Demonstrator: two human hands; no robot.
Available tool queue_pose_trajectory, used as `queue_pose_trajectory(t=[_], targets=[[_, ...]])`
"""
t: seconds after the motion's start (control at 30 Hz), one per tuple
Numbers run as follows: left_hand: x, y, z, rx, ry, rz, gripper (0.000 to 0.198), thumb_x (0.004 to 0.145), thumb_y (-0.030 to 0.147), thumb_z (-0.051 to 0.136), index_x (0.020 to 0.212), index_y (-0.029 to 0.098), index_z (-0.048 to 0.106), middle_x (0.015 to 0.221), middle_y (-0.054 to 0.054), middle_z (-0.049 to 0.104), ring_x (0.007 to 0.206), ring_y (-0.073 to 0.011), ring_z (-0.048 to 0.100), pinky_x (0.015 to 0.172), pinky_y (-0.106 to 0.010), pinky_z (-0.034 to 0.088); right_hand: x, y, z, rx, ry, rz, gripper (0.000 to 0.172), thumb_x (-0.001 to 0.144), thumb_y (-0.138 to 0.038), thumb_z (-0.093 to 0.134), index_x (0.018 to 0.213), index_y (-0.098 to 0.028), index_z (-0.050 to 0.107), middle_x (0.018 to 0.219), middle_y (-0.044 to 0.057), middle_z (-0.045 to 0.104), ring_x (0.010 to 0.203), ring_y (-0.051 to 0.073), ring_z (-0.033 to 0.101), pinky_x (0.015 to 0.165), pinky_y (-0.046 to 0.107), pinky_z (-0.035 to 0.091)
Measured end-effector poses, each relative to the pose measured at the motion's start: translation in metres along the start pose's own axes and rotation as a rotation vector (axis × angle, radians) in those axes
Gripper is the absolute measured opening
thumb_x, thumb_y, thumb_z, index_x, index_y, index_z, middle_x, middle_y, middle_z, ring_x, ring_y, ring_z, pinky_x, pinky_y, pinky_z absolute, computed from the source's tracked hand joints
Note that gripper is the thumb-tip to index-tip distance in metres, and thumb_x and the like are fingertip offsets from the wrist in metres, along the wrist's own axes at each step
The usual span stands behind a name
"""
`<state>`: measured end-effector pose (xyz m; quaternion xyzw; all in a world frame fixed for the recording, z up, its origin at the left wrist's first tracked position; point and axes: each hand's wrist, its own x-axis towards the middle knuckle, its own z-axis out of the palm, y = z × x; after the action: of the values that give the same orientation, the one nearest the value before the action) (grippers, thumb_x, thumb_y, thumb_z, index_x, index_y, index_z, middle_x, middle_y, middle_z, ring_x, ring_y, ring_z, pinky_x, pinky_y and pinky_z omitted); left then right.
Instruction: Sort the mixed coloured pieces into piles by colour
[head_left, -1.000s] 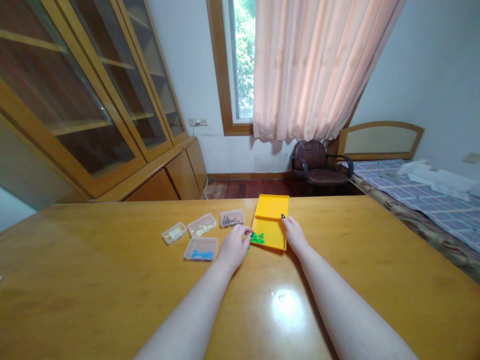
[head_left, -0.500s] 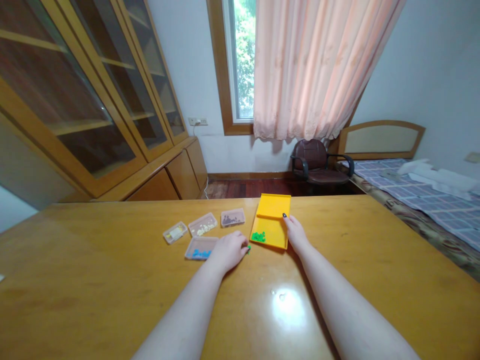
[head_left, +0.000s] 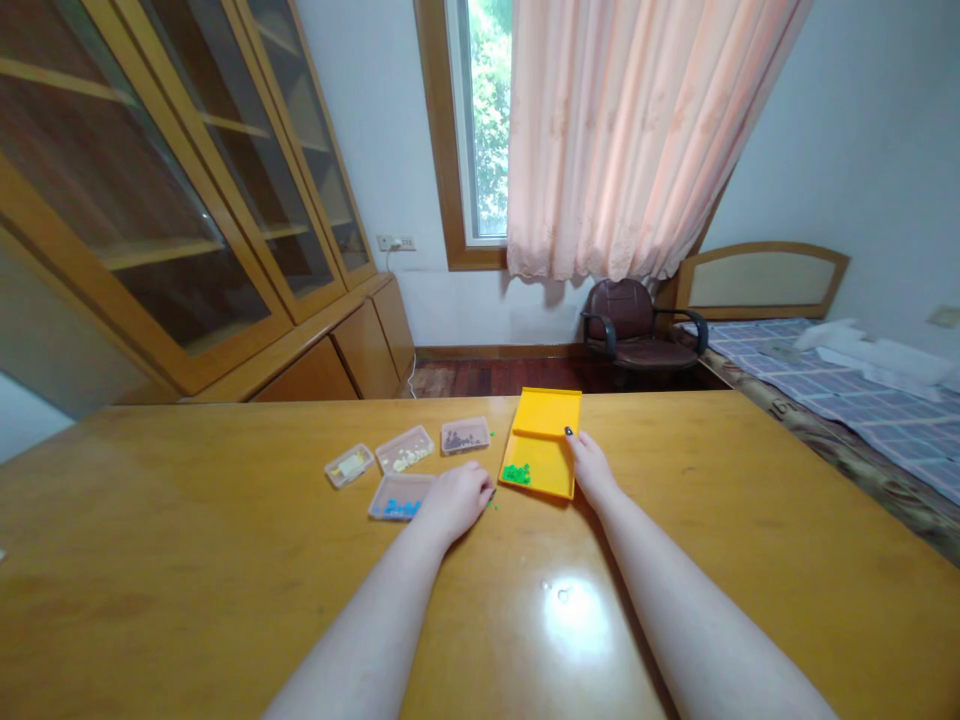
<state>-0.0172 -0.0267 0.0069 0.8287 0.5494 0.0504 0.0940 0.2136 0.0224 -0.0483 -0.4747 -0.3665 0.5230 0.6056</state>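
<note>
My right hand [head_left: 592,468] holds a yellow plastic tray [head_left: 551,460] by its right edge, thumb over the rim. A raised bar divides the tray, and a heap of small green pieces [head_left: 517,474] lies in its near left corner. Just left of the tray, my left hand [head_left: 463,497] rests low on the table with fingers curled together. What they hold, if anything, is hidden. Tiny green bits [head_left: 495,507] lie by its fingertips. Under its wrist side sits a clear box with blue pieces [head_left: 401,508], partly covered by the hand.
A clear box of dark pieces [head_left: 465,436] stands behind my left hand, with a green bit [head_left: 492,434] beside it. Further left are a box of cream pieces [head_left: 406,452] and a small box with yellow pieces [head_left: 349,466]. The wooden table [head_left: 247,560] ends before a chair [head_left: 634,325].
My left hand has shifted slightly left, away from the tray. A green bit now shows beside the dark-piece box. My right hand and the tray stay in place.
</note>
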Motion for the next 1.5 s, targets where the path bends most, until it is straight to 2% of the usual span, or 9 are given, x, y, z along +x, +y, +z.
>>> queue_pose_trajectory(t=[0.17, 0.4, 0.57, 0.73, 0.93, 1.07, 1.17, 1.33, 1.5], targets=[[0.001, -0.002, 0.001, -0.021, 0.041, -0.024, 0.018, 0.086, 0.028, 0.044, 0.088, 0.022, 0.061, 0.094, -0.004, 0.061, 0.086, -0.0168, 0.058, 0.073, -0.026, 0.041, -0.002, -0.003, 0.001, -0.007, 0.009, -0.001, 0.04, 0.063, -0.055, 0.066, 0.08, -0.02, 0.06, 0.08, 0.003, 0.071, 0.075, 0.024, 0.065, 0.068, 0.033, 0.051], [0.011, 0.004, -0.003, 0.039, 0.181, -0.182, 0.03, 0.088, 0.024, 0.039, 0.112, 0.023, 0.056, 0.105, -0.008, 0.058, 0.096, -0.0216, 0.055, 0.082, -0.033, 0.041, -0.005, -0.008, 0.004, 0.006, 0.016, -0.007, 0.04, 0.062, -0.056, 0.066, 0.08, -0.02, 0.061, 0.084, 0.005, 0.072, 0.079, 0.025, 0.066, 0.07, 0.035, 0.052], [0.032, 0.009, -0.007, 0.177, 0.302, -0.13, 0.031, 0.084, 0.023, 0.044, 0.11, 0.025, 0.061, 0.134, -0.008, 0.046, 0.122, -0.0282, 0.036, 0.1, -0.044, 0.027, -0.002, -0.006, 0.001, 0.014, 0.029, -0.019, 0.04, 0.063, -0.057, 0.065, 0.08, -0.02, 0.061, 0.084, 0.006, 0.072, 0.081, 0.026, 0.066, 0.071, 0.036, 0.053], [0.06, -0.004, 0.005, 0.229, 0.183, -0.113, 0.038, 0.083, 0.024, 0.045, 0.12, 0.025, 0.056, 0.144, -0.009, 0.035, 0.132, -0.0308, 0.024, 0.106, -0.053, 0.012, 0.0, -0.005, 0.001, 0.097, 0.057, -0.011, 0.036, 0.065, -0.052, 0.065, 0.081, -0.02, 0.061, 0.086, 0.005, 0.072, 0.082, 0.026, 0.066, 0.074, 0.037, 0.053], [0.066, -0.005, 0.016, 0.273, 0.162, -0.042, 0.03, 0.084, 0.027, 0.043, 0.104, 0.023, 0.065, 0.144, -0.007, 0.035, 0.134, -0.0294, 0.022, 0.108, -0.051, 0.009, -0.003, -0.011, 0.004, 0.037, 0.057, -0.013, 0.036, 0.063, -0.055, 0.064, 0.076, -0.021, 0.06, 0.082, 0.005, 0.072, 0.081, 0.027, 0.066, 0.07, 0.036, 0.053], [0.067, -0.001, 0.02, 0.297, 0.219, -0.083, 0.042, 0.082, 0.031, 0.046, 0.122, 0.022, 0.055, 0.147, -0.009, 0.031, 0.136, -0.0288, 0.019, 0.109, -0.051, 0.007, -0.003, -0.011, 0.005, 0.067, 0.039, -0.019, 0.037, 0.063, -0.055, 0.064, 0.079, -0.021, 0.06, 0.082, 0.005, 0.072, 0.078, 0.026, 0.067, 0.07, 0.036, 0.053], [0.075, -0.001, 0.021, 0.314, 0.157, -0.13, 0.045, 0.083, 0.026, 0.041, 0.127, 0.018, 0.051, 0.147, -0.011, 0.029, 0.137, -0.0297, 0.017, 0.109, -0.053, 0.005, -0.003, -0.011, 0.006, 0.078, 0.042, -0.012, 0.036, 0.062, -0.053, 0.065, 0.077, -0.021, 0.059, 0.079, 0.004, 0.072, 0.075, 0.025, 0.066, 0.07, 0.036, 0.053], [0.08, 0.004, 0.02, 0.325, 0.113, -0.102, 0.041, 0.084, 0.017, 0.036, 0.117, 0.016, 0.06, 0.144, -0.011, 0.036, 0.137, -0.0302, 0.017, 0.109, -0.054, 0.005, -0.002, -0.009, 0.005, 0.1, 0.049, -0.004, 0.034, 0.062, -0.051, 0.066, 0.076, -0.021, 0.059, 0.078, 0.003, 0.071, 0.075, 0.024, 0.066, 0.069, 0.034, 0.052], [0.058, 0.011, 0.018, 0.293, 0.167, 0.018, 0.033, 0.085, 0.017, 0.039, 0.098, 0.019, 0.069, 0.132, -0.01, 0.051, 0.133, -0.0302, 0.026, 0.109, -0.05, 0.012, -0.001, -0.007, 0.004, 0.119, 0.022, -0.001, 0.035, 0.062, -0.051, 0.065, 0.077, -0.021, 0.06, 0.079, 0.004, 0.071, 0.075, 0.024, 0.066, 0.071, 0.035, 0.052]])
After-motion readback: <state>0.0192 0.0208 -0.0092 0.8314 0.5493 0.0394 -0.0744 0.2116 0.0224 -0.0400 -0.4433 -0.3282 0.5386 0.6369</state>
